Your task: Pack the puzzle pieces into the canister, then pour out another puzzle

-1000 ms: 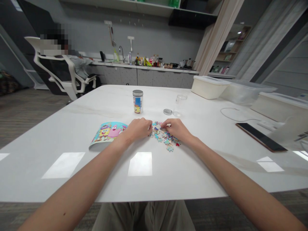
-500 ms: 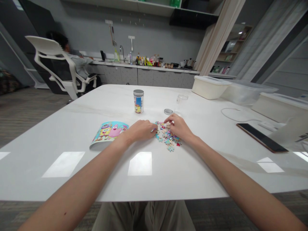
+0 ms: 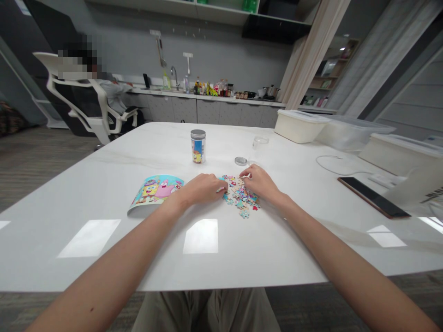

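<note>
A loose pile of small colourful puzzle pieces lies on the white table. At its left edge is my left hand, fingers curled together around something I cannot make out. My right hand rests at the pile's upper right, with bent fingers touching the pieces; its fingertips are too small to tell what they pinch. Left of my left hand lies a curved picture card with cartoon figures, partly behind my forearm. A clear jar with a grey lid stands upright beyond the hands.
A loose metal lid and a clear container lie behind the pile. Lidded boxes, a cable and a dark phone are on the right. A person sits in a white chair at the back left.
Both hands stay at the pile with only slight finger movement. The whole view has shifted a little.
</note>
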`<state>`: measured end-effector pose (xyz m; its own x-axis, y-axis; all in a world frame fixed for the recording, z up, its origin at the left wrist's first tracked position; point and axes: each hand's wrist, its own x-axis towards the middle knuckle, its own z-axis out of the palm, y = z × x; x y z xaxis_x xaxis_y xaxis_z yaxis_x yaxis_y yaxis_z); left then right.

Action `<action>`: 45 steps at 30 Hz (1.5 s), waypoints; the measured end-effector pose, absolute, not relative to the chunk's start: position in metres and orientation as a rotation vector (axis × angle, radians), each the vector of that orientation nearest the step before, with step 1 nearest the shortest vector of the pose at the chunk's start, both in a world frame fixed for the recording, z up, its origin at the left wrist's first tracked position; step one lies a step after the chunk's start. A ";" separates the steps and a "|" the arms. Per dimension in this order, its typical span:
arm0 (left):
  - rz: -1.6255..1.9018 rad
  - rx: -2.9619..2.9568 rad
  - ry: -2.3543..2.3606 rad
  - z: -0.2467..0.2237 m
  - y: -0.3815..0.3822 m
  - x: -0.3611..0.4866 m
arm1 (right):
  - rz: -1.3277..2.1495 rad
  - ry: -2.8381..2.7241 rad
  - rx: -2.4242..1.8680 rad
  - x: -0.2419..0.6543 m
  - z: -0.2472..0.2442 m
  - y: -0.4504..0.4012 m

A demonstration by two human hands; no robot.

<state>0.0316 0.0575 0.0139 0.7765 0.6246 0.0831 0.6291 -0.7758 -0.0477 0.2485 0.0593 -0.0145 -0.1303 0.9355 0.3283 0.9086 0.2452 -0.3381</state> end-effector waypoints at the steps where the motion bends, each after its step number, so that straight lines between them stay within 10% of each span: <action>1: -0.103 -2.906 -1.008 0.014 0.058 0.032 | 0.065 -2.049 -1.667 0.249 -0.016 0.060; 45: -0.098 -2.864 -1.056 0.019 0.055 0.031 | 0.486 -2.528 -1.022 0.247 0.015 0.041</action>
<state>0.0312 0.0549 0.0192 0.7593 0.6445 0.0905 0.6501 -0.7575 -0.0600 0.2466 0.0411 0.0147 -0.6685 0.7143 0.2069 0.5865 0.6775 -0.4438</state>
